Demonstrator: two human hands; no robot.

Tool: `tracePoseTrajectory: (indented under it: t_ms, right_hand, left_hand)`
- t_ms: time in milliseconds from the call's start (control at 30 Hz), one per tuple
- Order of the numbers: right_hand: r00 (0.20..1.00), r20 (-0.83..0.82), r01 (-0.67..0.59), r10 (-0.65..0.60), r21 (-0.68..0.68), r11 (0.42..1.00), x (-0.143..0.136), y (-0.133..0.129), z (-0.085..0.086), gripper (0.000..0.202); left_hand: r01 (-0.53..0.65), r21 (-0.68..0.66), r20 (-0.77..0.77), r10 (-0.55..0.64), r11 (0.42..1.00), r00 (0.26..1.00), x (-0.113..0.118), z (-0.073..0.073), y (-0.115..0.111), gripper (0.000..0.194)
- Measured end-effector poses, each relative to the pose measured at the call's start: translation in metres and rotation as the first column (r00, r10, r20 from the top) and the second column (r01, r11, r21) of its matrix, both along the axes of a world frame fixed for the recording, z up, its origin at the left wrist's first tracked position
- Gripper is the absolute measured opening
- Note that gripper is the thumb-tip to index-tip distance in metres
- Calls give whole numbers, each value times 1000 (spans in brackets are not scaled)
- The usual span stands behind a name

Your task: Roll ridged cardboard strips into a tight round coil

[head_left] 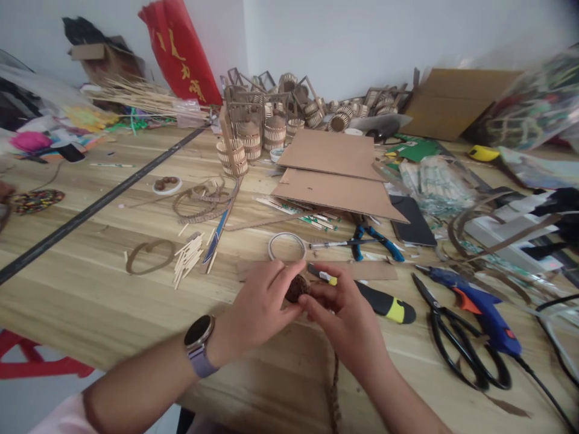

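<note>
A small, dark brown round coil (pixel 297 289) sits between my two hands above the front of the wooden table. My left hand (pixel 259 301), with a watch on its wrist, closes fingers and thumb on the coil's left side. From the other side, my right hand (pixel 346 313) pinches its right edge. A thin brown braided cord (pixel 335 386) hangs down below my right hand; its link to the coil is hidden. Just beyond the fingers lie a white ring (pixel 286 246) and a yellow-and-black utility knife (pixel 384 302), partly covered by my right hand.
Black scissors (pixel 461 343) and a blue glue gun (pixel 484 307) lie at the right, blue-handled pliers (pixel 375 242) farther back. Short wooden sticks (pixel 187 259) are heaped at left. Cardboard sheets (pixel 332 155) and small slatted baskets (pixel 250 141) stand behind. A long dark bar (pixel 108 196) crosses the left.
</note>
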State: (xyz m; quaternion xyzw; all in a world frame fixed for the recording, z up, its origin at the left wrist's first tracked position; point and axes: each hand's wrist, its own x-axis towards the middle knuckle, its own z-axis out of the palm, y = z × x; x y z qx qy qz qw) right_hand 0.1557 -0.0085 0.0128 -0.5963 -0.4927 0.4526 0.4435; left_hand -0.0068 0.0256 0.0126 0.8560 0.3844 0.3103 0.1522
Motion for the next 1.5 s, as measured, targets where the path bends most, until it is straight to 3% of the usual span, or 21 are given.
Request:
tracePoseTrajectory:
  t_ms: [67,133,200,267,300,367,600,900,1133,1267,1367,1500]
  right_hand:
    - [999,-36,27,-26,17,999,3,0,-2,49]
    - [998,-64,12,-11,16,1000,6,1,-4,51]
    - [996,-85,-10,11,13,1000,7,1,-5,51]
    - [996,-84,-16,18,21,1000,6,0,-5,49]
    - [997,-72,-21,23,21,1000,5,0,-4,48]
    - [999,-23,-49,49,15,999,4,0,-1,43]
    - [932,319,-198,172,49,979,7,3,5,39]
    - [960,217,-197,179,63,978,6,3,3,34]
    - [988,60,-142,142,-3,990,9,3,-2,37]
    - [991,-6,-136,135,-52,989,10,4,-5,40]
    - [971,-216,-130,104,-111,985,13,5,-2,38]
    - [834,-552,-78,-13,-141,987,20,8,7,35]
  left_hand:
    - [30,-143,92,-17,989,996,-1,4,2,51]
    - [63,-382,239,33,922,970,-3,7,7,52]
    - [126,-622,365,143,773,920,-4,8,12,50]
    - [232,-751,437,203,618,876,-4,6,16,44]
    - [284,-779,462,206,560,862,-4,5,18,39]
    - [340,-799,489,205,496,848,-4,3,21,30]
    - [295,-829,468,300,474,831,-8,1,28,31]
    - [346,-810,513,288,473,809,-8,11,33,30]
    - [304,-826,442,212,475,871,-14,9,34,35]
    - [317,-834,463,261,452,847,-12,10,35,35]
    - [325,-838,481,312,438,820,-12,10,37,37]
    - [335,-850,490,376,407,786,-15,9,39,44]
